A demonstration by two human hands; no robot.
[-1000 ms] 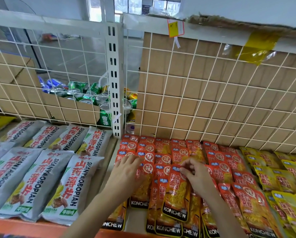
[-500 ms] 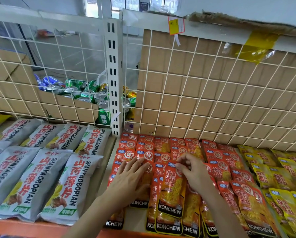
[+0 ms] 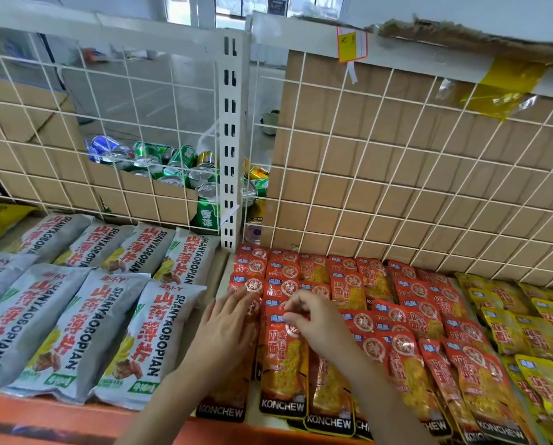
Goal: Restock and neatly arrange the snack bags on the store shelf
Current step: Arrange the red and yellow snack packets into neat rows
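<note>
Red KONCHEW snack bags point(image 3: 410, 319) lie in overlapping rows on the shelf, right of the white upright. My left hand point(image 3: 227, 329) lies flat with straight fingers on the leftmost column of red bags. My right hand point(image 3: 313, 319) pinches the top edge of one red bag point(image 3: 285, 370) in the second column. That bag lies on top of the others, with its KONCHEW end at the shelf's front edge.
Grey SHANYAOBOPIAN bags point(image 3: 76, 319) fill the shelf to the left. Yellow bags point(image 3: 522, 329) lie to the right. A white wire grid point(image 3: 397, 175) backed by cardboard closes the rear. Drink cans point(image 3: 178, 168) sit behind the grid. The orange shelf lip point(image 3: 60, 415) runs along the front.
Both hands have moved a little farther back on the red bags. The pinched bag has slid back with my right hand. The camera has shifted slightly.
</note>
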